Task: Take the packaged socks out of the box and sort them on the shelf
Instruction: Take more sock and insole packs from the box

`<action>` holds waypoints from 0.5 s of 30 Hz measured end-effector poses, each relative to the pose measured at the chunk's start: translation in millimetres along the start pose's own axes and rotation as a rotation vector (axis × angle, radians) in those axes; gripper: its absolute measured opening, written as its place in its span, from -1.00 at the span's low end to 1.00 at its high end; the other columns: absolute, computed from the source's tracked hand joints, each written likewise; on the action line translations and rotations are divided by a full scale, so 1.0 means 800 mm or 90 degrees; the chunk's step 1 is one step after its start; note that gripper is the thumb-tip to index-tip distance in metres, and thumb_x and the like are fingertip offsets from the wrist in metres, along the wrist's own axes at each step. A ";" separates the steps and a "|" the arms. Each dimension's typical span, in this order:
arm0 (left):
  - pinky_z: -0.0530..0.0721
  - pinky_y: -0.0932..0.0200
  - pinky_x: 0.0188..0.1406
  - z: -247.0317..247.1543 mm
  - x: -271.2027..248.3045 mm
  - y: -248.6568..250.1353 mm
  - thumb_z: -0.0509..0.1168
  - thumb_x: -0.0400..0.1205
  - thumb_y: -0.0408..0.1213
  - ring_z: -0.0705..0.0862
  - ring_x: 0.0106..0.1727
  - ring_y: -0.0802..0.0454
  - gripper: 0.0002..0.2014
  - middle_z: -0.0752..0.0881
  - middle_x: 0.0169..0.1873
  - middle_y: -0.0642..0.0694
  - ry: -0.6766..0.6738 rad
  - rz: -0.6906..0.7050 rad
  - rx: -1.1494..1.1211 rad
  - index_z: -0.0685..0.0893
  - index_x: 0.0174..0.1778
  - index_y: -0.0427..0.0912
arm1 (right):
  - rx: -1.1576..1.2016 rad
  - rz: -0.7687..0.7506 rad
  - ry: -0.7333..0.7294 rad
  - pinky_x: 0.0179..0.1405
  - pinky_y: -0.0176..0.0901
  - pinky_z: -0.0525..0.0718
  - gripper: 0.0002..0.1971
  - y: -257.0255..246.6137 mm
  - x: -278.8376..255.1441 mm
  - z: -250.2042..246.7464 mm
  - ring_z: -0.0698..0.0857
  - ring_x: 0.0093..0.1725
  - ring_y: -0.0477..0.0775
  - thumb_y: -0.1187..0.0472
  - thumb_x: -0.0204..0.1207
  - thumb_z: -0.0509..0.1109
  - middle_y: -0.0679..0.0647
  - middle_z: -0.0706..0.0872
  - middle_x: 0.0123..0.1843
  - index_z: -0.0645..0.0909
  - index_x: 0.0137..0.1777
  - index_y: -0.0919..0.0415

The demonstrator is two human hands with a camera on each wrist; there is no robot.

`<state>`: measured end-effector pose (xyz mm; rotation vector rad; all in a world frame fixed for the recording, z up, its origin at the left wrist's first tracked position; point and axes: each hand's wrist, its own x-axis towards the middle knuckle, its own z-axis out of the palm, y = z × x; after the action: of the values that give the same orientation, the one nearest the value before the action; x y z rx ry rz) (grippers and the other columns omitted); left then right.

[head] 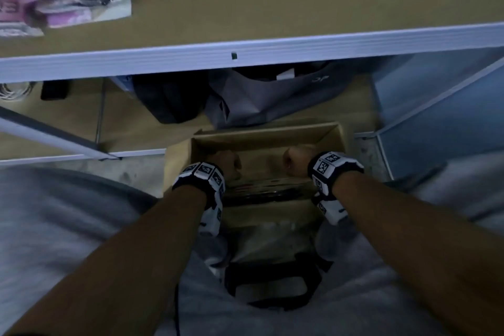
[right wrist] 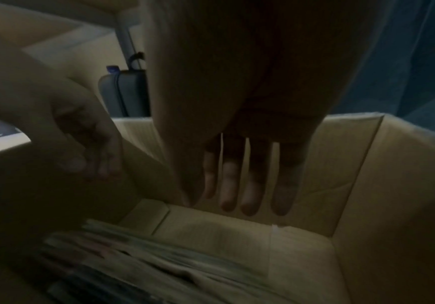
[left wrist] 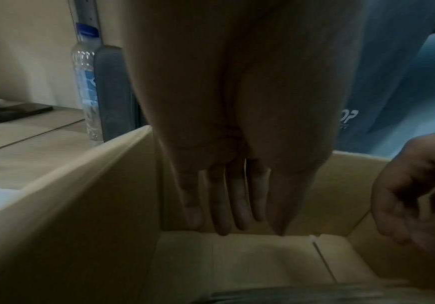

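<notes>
An open cardboard box point(head: 334, 135) stands on the floor under the shelf. Several packaged socks point(head: 266, 189) stand on edge in a row at its near side; in the right wrist view the socks point(right wrist: 143, 261) fill the lower left of the box point(right wrist: 354, 185). My left hand point(head: 227, 165) reaches down into the box, fingers straight point(left wrist: 237, 205) and holding nothing, above the bare box floor point(left wrist: 263, 259). My right hand point(head: 296, 162) also hangs inside, fingers point(right wrist: 252, 185) straight and slightly spread, empty, beyond the packs.
The shelf board point(head: 300, 3) spans the top, with a white front rail point(head: 245, 56); packaged pink socks point(head: 49, 0) lie at its left end. Grey bags point(head: 259, 98) sit behind the box on the lower level. A water bottle point(left wrist: 86, 86) stands left of the box.
</notes>
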<state>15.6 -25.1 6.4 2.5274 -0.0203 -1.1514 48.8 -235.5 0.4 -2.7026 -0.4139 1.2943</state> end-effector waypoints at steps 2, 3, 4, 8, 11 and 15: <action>0.53 -0.12 0.34 0.004 0.007 -0.007 0.29 0.66 -0.34 0.56 0.29 -0.30 -0.70 0.56 0.35 -0.31 -0.014 -0.010 -0.013 0.59 0.29 -0.34 | -0.008 -0.014 -0.011 -0.02 -0.04 0.63 -0.79 0.001 0.014 0.003 0.69 0.06 0.28 0.30 0.49 0.31 0.25 0.73 0.10 0.70 0.02 0.35; 0.53 -0.08 0.35 0.006 0.011 -0.010 0.28 0.66 -0.35 0.56 0.31 -0.28 -0.69 0.55 0.36 -0.29 -0.016 -0.020 -0.012 0.59 0.31 -0.33 | -0.013 -0.026 -0.021 -0.01 -0.03 0.63 -0.80 0.001 0.021 0.004 0.69 0.06 0.28 0.32 0.48 0.31 0.25 0.73 0.11 0.70 0.02 0.35; 0.53 -0.04 0.34 0.008 0.014 -0.012 0.28 0.65 -0.36 0.56 0.32 -0.26 -0.69 0.56 0.36 -0.27 -0.017 -0.029 -0.012 0.60 0.32 -0.31 | -0.022 -0.033 -0.033 0.00 -0.04 0.63 -0.81 0.000 0.028 0.006 0.69 0.06 0.28 0.33 0.47 0.32 0.25 0.72 0.12 0.70 0.02 0.35; 0.47 0.15 0.20 0.015 0.026 -0.019 0.24 0.67 -0.40 0.51 0.36 -0.25 -0.68 0.48 0.43 -0.26 -0.048 -0.044 -0.032 0.59 0.34 -0.34 | -0.070 -0.034 -0.096 -0.04 -0.18 0.53 -0.76 -0.001 0.054 0.016 0.68 0.15 0.26 0.34 0.50 0.33 0.26 0.68 0.22 0.66 0.14 0.37; 0.45 0.20 0.20 0.022 0.028 -0.026 0.24 0.68 -0.33 0.51 0.37 -0.19 -0.66 0.50 0.43 -0.24 -0.043 -0.043 -0.033 0.58 0.38 -0.29 | -0.116 -0.033 -0.123 -0.13 -0.23 0.46 -0.75 -0.002 0.066 0.021 0.68 0.16 0.23 0.29 0.49 0.40 0.25 0.68 0.20 0.63 0.15 0.35; 0.47 0.09 0.35 0.022 0.030 -0.034 0.27 0.66 -0.26 0.52 0.38 -0.18 -0.64 0.51 0.43 -0.21 -0.028 -0.036 -0.021 0.60 0.38 -0.21 | -0.124 -0.021 -0.127 -0.13 -0.24 0.48 -0.68 0.001 0.085 0.029 0.69 0.14 0.19 0.30 0.40 0.50 0.21 0.70 0.20 0.63 0.15 0.32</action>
<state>15.2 -9.2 -31.0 2.4879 0.0584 -1.2184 71.5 -216.8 -65.4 -2.7137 -0.6346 1.5976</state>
